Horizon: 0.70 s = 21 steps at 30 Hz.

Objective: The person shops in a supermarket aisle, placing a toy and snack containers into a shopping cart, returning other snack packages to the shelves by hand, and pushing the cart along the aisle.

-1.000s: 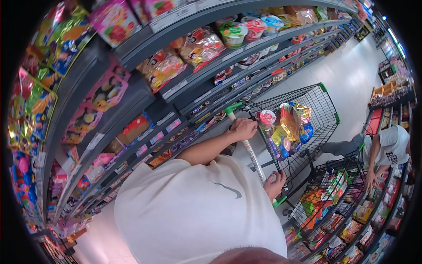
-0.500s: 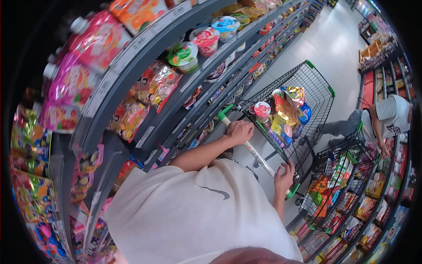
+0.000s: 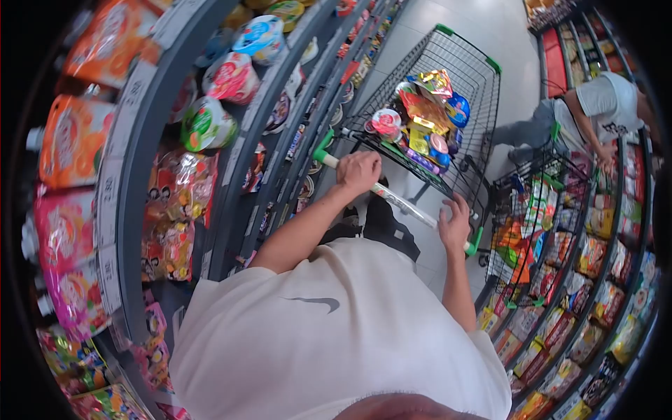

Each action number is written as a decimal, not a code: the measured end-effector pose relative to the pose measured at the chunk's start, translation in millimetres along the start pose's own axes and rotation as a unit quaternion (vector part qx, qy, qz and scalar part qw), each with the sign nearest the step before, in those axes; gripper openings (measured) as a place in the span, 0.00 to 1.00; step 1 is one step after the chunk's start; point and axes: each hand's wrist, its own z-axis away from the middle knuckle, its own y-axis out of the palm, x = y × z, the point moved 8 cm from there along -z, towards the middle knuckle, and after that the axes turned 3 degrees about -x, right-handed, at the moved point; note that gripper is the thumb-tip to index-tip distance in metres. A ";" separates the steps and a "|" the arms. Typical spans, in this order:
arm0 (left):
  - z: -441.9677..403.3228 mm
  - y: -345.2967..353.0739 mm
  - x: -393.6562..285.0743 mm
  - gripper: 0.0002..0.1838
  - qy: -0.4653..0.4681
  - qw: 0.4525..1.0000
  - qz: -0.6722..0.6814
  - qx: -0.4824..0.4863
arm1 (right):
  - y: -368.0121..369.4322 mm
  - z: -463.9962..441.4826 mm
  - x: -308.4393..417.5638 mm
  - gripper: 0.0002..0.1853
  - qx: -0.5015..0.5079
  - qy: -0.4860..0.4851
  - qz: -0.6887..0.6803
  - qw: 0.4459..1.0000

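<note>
A wire shopping cart [image 3: 483, 77] with green corner pieces stands in front of me. My left hand [image 3: 358, 171] is closed round the left part of its pale handle [image 3: 406, 203]. Near the handle's right end, my right hand [image 3: 453, 220] is curled loosely over the bar, fingers slightly apart. Inside the cart lies a heap of packaged snacks: a cup with a pink-and-white lid [image 3: 386, 122], a shiny gold-and-red packet [image 3: 435, 82], a round blue pack [image 3: 458, 110] and several small yellow and purple packs.
Left of me, shelves [image 3: 150, 133] hold lidded cups [image 3: 210, 124] and drink pouches [image 3: 75, 140]. On the right, a person in a white shirt [image 3: 602, 105] reaches toward stocked shelves [image 3: 595, 280] beside a second loaded cart [image 3: 521, 245]. Pale tiled floor [image 3: 409, 42] runs ahead.
The shopping cart and both hands now appear higher and further left in view. The cups and pouches on the left shelves have shifted left and downward. Both hands stay on the handle.
</note>
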 end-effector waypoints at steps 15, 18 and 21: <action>-74.1 21.2 13.8 0.06 -0.081 0.994 0.053 0.049 | -2.4 -76.1 3.3 0.14 0.037 0.010 0.006 0.999; -92.6 27.1 24.0 0.08 -0.175 0.979 0.067 0.080 | -2.5 -91.2 3.6 0.14 0.039 0.008 0.004 0.999; -109.0 38.4 34.9 0.09 -0.190 0.976 0.086 0.067 | -0.3 -108.2 0.4 0.13 0.038 0.002 0.007 0.999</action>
